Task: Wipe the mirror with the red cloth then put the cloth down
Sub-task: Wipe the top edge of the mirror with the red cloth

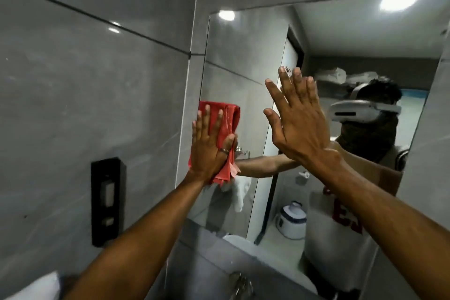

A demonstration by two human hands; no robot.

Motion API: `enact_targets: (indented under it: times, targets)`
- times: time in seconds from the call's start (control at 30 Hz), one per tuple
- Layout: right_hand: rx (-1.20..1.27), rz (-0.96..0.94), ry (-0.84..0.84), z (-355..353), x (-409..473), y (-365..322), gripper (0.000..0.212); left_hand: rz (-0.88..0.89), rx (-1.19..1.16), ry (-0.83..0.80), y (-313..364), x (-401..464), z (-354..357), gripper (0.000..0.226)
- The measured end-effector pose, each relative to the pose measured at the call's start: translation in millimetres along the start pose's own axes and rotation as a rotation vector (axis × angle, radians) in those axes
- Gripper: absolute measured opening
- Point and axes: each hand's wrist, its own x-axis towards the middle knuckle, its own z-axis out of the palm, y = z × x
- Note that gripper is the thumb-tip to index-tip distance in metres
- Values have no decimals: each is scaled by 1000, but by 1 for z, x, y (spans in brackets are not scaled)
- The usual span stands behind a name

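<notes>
Cloth looks soft, light — left hand presses it flat-palmed against mirror; right hand open, empty — pinch a folded edge.

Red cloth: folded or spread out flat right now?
Folded. The red cloth shows stacked layered edges beside the left hand, which presses it flat against the mirror.

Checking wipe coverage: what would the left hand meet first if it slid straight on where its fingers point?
Likely only more red cloth and mirror; the left hand points up along the glass, no obstacle visible.
</notes>
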Motion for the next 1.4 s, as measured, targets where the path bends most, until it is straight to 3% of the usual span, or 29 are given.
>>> enact_targets:
  times: [0.27, 0.63, 0.8, 1.0, 1.1, 1.27, 1.4]
  targets:
    - [0, -71, -28, 29, -89, -23, 66, -189, 7, -111, -27, -155, 27, 76]
    - [-10, -124, -27, 1, -185, 11, 65, -427, -67, 1, 5, -184, 42, 83]
    - [-1, -66, -72, -30, -220, 34, 61, -275, -33, 20, 93, -212, 63, 65]
    - [-73, -19, -98, -69, -247, 53, 59, -126, -113, -7, 232, -242, 88, 72]
    - [-88, -1, -90, -83, -256, 64, 60, -17, -94, -30, 264, -258, 98, 70]
    - [-135, -8, -84, -103, -248, 85, 61, 69, -76, -64, 244, -221, 83, 73]
    - [-151, 17, -54, -110, -232, 92, 62, -242, -100, 40, 204, -122, 56, 72]
